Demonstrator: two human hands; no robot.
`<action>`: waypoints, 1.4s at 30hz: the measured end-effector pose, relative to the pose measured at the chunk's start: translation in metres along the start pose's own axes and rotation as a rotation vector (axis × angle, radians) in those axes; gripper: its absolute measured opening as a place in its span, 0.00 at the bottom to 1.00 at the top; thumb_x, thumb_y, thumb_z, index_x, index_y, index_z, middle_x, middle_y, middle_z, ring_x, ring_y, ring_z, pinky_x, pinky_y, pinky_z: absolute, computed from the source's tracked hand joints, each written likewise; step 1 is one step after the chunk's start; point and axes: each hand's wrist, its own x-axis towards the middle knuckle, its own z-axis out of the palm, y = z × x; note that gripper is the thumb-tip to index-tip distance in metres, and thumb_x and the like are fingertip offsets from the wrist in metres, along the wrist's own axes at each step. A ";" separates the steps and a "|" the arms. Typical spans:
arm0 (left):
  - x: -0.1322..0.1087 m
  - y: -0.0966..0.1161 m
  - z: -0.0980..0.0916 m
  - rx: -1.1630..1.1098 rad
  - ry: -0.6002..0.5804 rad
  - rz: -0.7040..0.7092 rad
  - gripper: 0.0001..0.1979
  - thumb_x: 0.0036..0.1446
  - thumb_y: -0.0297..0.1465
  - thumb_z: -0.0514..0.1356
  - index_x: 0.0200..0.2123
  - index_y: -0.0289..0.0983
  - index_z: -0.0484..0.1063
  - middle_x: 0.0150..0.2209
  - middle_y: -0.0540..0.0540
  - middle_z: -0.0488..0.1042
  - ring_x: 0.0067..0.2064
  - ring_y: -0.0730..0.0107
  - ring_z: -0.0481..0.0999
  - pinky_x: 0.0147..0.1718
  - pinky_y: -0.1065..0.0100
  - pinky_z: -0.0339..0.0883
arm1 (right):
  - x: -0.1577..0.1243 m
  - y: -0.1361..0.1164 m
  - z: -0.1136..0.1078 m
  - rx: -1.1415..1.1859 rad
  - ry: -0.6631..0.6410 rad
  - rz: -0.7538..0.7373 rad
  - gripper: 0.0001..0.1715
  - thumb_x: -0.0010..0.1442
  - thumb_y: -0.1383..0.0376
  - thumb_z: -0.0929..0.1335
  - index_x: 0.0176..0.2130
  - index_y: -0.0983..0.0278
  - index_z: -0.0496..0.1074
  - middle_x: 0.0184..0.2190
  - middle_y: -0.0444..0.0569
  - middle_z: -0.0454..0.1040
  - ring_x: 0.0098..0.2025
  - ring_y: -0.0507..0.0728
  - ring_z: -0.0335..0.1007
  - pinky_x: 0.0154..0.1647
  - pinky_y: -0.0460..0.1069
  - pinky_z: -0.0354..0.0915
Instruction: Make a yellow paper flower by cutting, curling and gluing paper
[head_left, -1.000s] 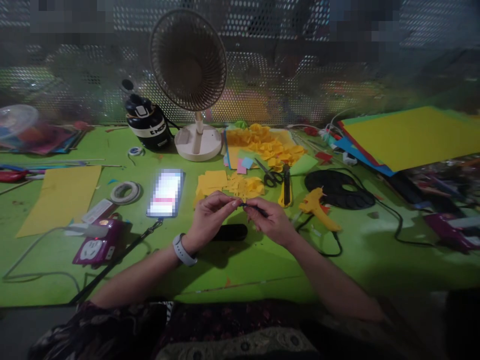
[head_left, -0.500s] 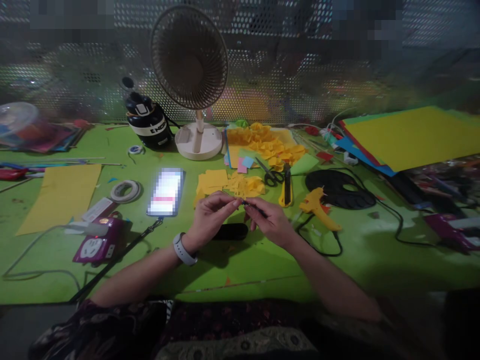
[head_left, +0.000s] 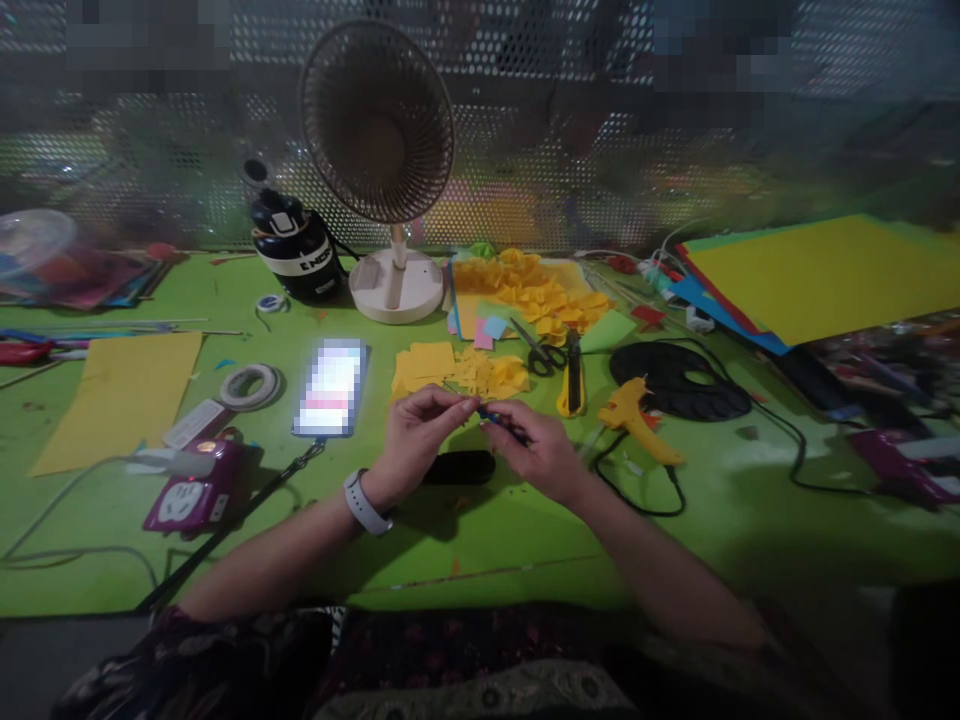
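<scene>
Vs. 1 s ago: little has moved; R hand (head_left: 541, 455) sits slightly lower, fingertips closer to those of L hand (head_left: 415, 432); bench items are unchanged. L hand: fingertips pressed together, pinching one end of a small dark piece (head_left: 491, 414). R hand: thumb and forefinger pinch the other end, remaining fingers curled. The piece is held in the air btw. the hands, above a black oblong case (head_left: 459, 466) at 6 o'clock; yellow paper scraps (head_left: 480, 372) at 12, phone (head_left: 332, 385) at 10, glue gun (head_left: 634, 415) at 3. Risk (judgement): grip is fingertip-only, so a slip would probably drop the piece among the scraps; the glue-gun cable (head_left: 637, 500), near the R wrist, could snag.
</scene>
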 end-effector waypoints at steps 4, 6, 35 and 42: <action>-0.001 0.000 0.001 0.009 -0.029 0.005 0.07 0.48 0.34 0.72 0.29 0.38 0.79 0.31 0.48 0.80 0.34 0.71 0.79 0.39 0.65 0.77 | 0.001 0.001 0.000 0.050 0.002 0.021 0.17 0.69 0.54 0.62 0.42 0.62 0.72 0.23 0.43 0.70 0.22 0.51 0.67 0.26 0.46 0.64; -0.001 0.000 0.002 0.007 -0.038 0.008 0.07 0.48 0.34 0.72 0.30 0.38 0.79 0.32 0.48 0.80 0.35 0.71 0.79 0.40 0.65 0.77 | 0.001 0.002 -0.001 0.067 -0.013 0.033 0.18 0.68 0.53 0.62 0.42 0.62 0.72 0.21 0.42 0.69 0.22 0.51 0.66 0.25 0.46 0.63; 0.004 0.004 0.000 -0.012 0.067 -0.003 0.08 0.47 0.35 0.72 0.26 0.38 0.79 0.27 0.50 0.79 0.31 0.74 0.76 0.36 0.68 0.73 | 0.002 0.001 -0.002 0.001 0.046 0.012 0.13 0.62 0.58 0.69 0.44 0.63 0.75 0.31 0.48 0.78 0.28 0.52 0.73 0.27 0.46 0.68; 0.003 0.002 -0.001 0.005 0.040 0.017 0.07 0.49 0.34 0.71 0.30 0.39 0.80 0.30 0.49 0.79 0.33 0.74 0.77 0.37 0.69 0.73 | 0.003 0.001 -0.004 0.057 0.064 0.024 0.11 0.65 0.60 0.66 0.44 0.63 0.74 0.33 0.48 0.78 0.28 0.52 0.73 0.28 0.47 0.68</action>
